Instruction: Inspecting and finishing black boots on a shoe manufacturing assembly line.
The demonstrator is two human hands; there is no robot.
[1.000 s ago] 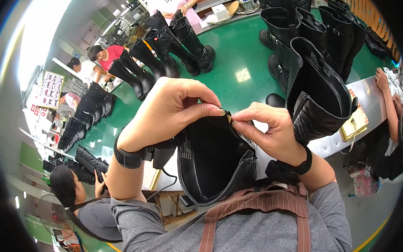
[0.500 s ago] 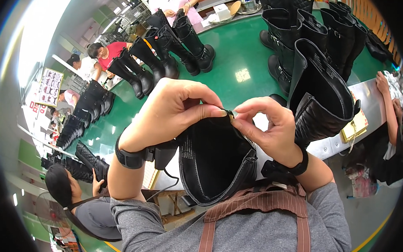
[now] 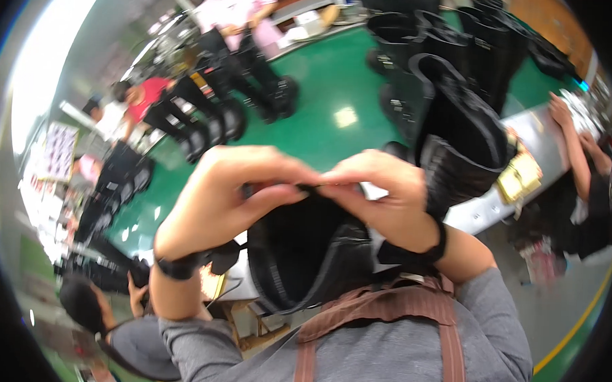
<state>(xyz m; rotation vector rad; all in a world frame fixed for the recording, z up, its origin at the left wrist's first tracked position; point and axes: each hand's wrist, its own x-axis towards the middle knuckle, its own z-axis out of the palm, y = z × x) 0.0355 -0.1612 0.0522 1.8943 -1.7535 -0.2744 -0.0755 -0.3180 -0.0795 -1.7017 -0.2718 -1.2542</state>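
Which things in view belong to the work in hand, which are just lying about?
Apparently in use:
open-topped black leather-look boot, rim at the fingertips
left hand
right hand

Seemingly just around:
quilted black boot, standing to the right
flat yellow paper-like stack
row of tall black boots, far left on glossy green tabletop

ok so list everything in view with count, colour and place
held boot: one, black, lower centre
open boot: one, black, right of the hands
rear boots: several, black, upper right
left boots: many, black, along the left
table: one, green top, middle
papers: one stack, yellow, right
board: one, pale, far left
background clutter: uncounted, blurred, upper left
co-workers: at least five, mixed clothes, left, top and right
apron: one, brown, chest
shirt: one, grey, under apron
wristbands: two, black, both wrists
left hand: one, bare, held boot's rim
right hand: one, bare, same rim
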